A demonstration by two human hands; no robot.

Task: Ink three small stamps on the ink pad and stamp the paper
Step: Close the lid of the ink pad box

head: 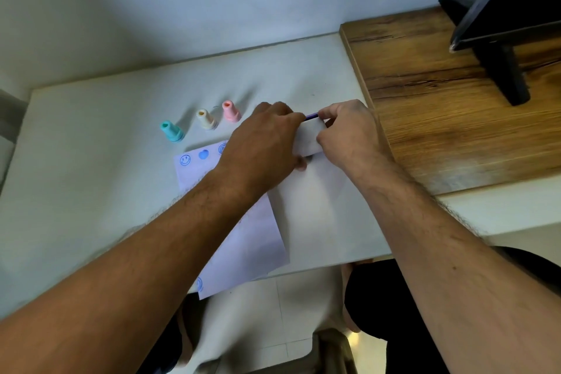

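2 hands grip ink pad [308, 138] | left hand [267, 143] clasps | right hand [349, 133] pinches edge

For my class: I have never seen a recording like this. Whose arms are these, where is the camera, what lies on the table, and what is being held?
There is no machine here. One camera, worn on a person's head, looks down at that person's two bare arms. On the white table stand three small stamps: teal, cream and pink. A sheet of paper already carries blue prints, among them a smiley and a heart. The left hand and right hand together hold a small white case with a purple edge showing, probably the ink pad. Whether it is being opened or closed cannot be told. A dark stand sits on the wooden surface to the right.
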